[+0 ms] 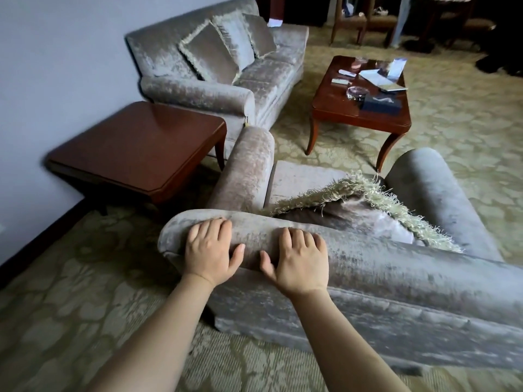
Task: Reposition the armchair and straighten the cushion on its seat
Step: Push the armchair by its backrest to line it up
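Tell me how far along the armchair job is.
Done: nothing visibly finished. In hand: the left hand and right hand grip the top of the armchair back, seemingly to shift it. Left: the fringed cushion slumps crooked against the back, untouched and not yet straightened.

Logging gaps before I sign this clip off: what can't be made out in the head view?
All in the head view:
1. Armchair: its right end is cut off by the frame edge.
2. Cushion: lower part hidden behind the armchair's backrest.
3. Left hand and right hand: fingertips hidden over the backrest's top.
4. Coffee table: the items on it are too small to identify.
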The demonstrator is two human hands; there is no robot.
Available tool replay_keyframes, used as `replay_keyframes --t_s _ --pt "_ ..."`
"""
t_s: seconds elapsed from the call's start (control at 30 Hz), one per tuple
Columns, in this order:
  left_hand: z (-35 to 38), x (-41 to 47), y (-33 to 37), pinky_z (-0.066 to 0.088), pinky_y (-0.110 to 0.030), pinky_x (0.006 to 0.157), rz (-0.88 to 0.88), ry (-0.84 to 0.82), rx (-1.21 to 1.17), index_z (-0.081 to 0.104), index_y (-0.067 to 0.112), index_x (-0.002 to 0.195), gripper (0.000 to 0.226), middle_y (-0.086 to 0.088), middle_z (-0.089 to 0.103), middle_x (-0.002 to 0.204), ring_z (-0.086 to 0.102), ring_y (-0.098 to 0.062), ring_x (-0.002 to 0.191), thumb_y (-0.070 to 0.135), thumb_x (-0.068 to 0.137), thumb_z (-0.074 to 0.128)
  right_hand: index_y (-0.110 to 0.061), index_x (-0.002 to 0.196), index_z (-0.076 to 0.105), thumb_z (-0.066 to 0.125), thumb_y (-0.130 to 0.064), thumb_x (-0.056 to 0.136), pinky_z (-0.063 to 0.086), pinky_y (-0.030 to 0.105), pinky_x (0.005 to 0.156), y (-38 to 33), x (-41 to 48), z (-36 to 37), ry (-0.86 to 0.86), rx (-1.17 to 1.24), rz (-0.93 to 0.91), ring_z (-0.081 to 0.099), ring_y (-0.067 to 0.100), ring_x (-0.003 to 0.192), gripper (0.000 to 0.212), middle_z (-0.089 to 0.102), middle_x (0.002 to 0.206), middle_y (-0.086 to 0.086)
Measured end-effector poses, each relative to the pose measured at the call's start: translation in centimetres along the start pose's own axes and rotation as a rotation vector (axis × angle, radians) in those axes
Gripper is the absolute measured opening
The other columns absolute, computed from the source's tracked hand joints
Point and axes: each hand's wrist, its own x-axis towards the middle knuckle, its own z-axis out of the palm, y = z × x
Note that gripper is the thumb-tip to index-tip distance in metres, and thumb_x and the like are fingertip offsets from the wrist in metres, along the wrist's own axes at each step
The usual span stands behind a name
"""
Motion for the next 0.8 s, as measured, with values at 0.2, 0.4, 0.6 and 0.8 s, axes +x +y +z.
replay_keyframes --t_s 0.2,0.4,0.6,0.8 --pt "0.4 0.1 -0.4 0.034 -0.042 0.078 0.044 0.014 -0.005 0.062 0.002 0.1 0.053 -0.017 0.065 0.097 0.059 -0.035 0.084 0.045 0.075 0.044 -0.002 0.102 0.062 0.04 -0.057 0.078 0.047 0.044 0.081 0.0 0.1 0.3 -0.014 -0.017 0.0 0.061 0.033 0.082 0.064 0.065 0.091 0.015" --pt "-0.4 0.1 -1.9 0.036 -0.041 0.082 0.113 -0.034 -0.133 0.063 0.004 0.104 0.052 -0.014 0.067 0.102 0.061 -0.032 0.092 0.045 0.079 0.045 0.001 0.108 0.059 0.03 -0.061 0.081 0.036 0.057 0.095 -4.1 0.7 0.0 -0.114 -0.026 0.164 0.056 0.036 0.106 0.074 0.063 0.109 0.02" --pt "1.1 0.5 -5.0 0.041 -0.045 0.091 0.173 0.081 -0.141 0.062 0.006 0.115 0.055 -0.012 0.065 0.117 0.06 -0.03 0.106 0.045 0.083 0.041 -0.008 0.102 0.066 0.044 -0.052 0.079 0.04 0.047 0.095 -5.7 1.2 1.9 0.125 0.037 0.238 0.062 0.029 0.102 0.055 0.07 0.105 0.009" --pt "2.0 1.2 -5.5 0.039 -0.042 0.09 0.25 0.145 -0.089 0.064 0.005 0.11 0.058 -0.011 0.068 0.108 0.062 -0.029 0.097 0.048 0.081 0.037 -0.009 0.102 0.067 0.044 -0.048 0.083 0.041 0.046 0.093 -5.8 1.9 2.9 0.219 -0.004 0.191 0.063 0.028 0.101 0.05 0.07 0.106 0.007"
